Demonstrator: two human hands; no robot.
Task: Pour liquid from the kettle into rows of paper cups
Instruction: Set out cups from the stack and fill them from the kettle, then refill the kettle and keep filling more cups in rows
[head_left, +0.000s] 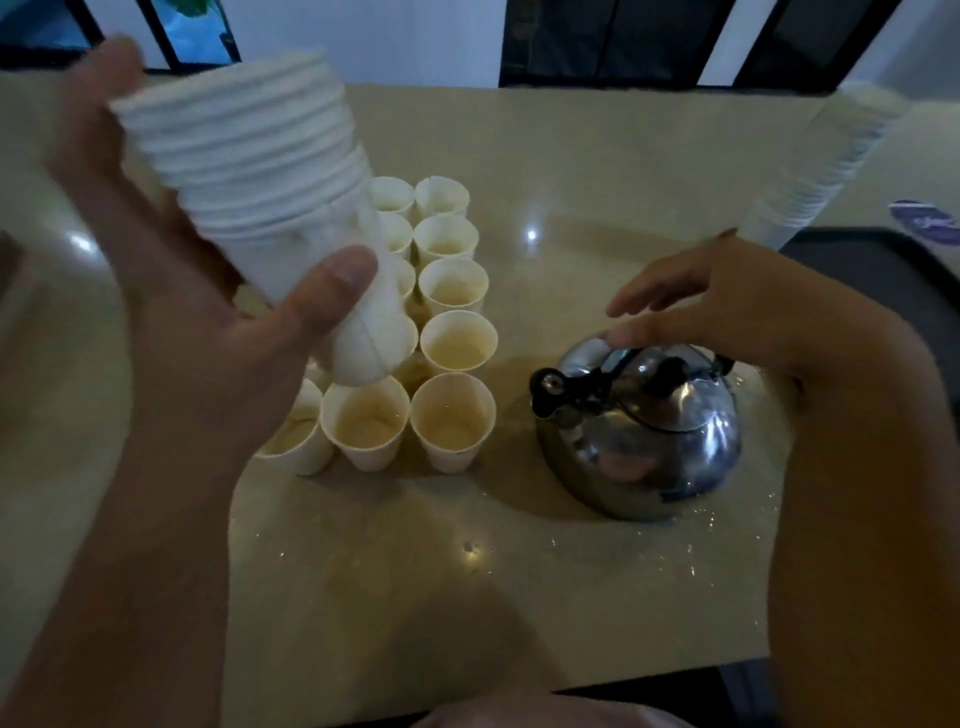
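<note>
A stack of nested white paper cups is held up close to the camera in the upper left of the frame, tilted with its rims toward the upper left and its base pointing down toward the centre. The grip of the left hand is closed round this stack, the thumb laid across the lower end and the fingers wrapped behind it. Below and behind the stack, rows of paper cups stand upright on the beige tabletop at centre frame, packed rim to rim; pale liquid is seen in the nearer ones, while part of the left rows is hidden by the stack and hand. To the right of the rows, a shiny metal kettle with a black handle and spout cap is set on the tabletop, apart from the cups. The right hand is poised over the kettle in the centre right, its grip open, fingers extended and relaxed, fingertips at the kettle's top; contact cannot be made out. Small droplets are scattered on the tabletop around the kettle
</note>
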